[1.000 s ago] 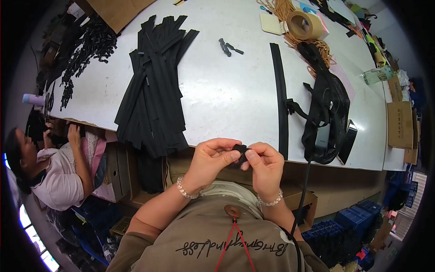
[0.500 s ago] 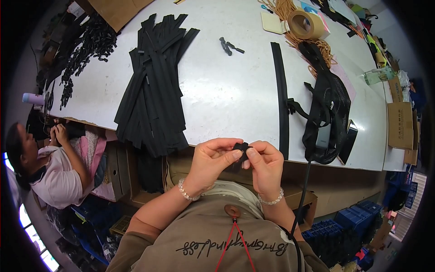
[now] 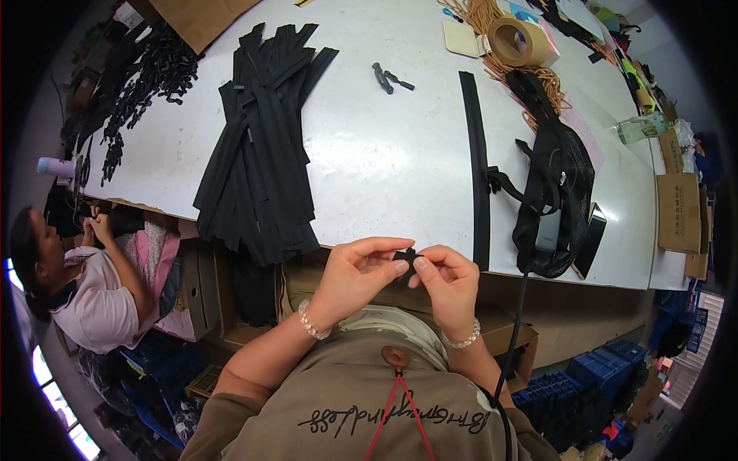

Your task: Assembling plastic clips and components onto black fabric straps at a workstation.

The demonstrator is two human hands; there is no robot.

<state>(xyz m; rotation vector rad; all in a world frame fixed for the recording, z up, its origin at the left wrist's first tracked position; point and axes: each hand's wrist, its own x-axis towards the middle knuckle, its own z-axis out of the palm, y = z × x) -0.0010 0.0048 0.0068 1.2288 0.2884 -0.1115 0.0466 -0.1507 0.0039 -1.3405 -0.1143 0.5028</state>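
In front of my body, just off the table's near edge, both hands pinch a small black piece [image 3: 405,260]; my fingers cover much of it, so its exact kind is unclear. My left hand [image 3: 352,275] grips its left side between thumb and fingertips. On the other side, my right hand [image 3: 447,281] holds it the same way. Nearest on the left lies a loose pile of flat black strips [image 3: 269,154]. Farther up, small dark pieces [image 3: 383,79] rest on the white table [image 3: 384,169]. A single long black strip [image 3: 477,169] runs along my right.
A black mesh bag with straps [image 3: 573,165] sits at the right, with a phone [image 3: 547,230] by it. Behind are a tape roll [image 3: 511,42] and tan cord [image 3: 530,77]. Small black parts [image 3: 157,73] are heaped far left. A co-worker [image 3: 100,284] sits at left.
My hands have shifted slightly, and the fingertips have changed their hold a little on the small black piece. The things on the table stay put.
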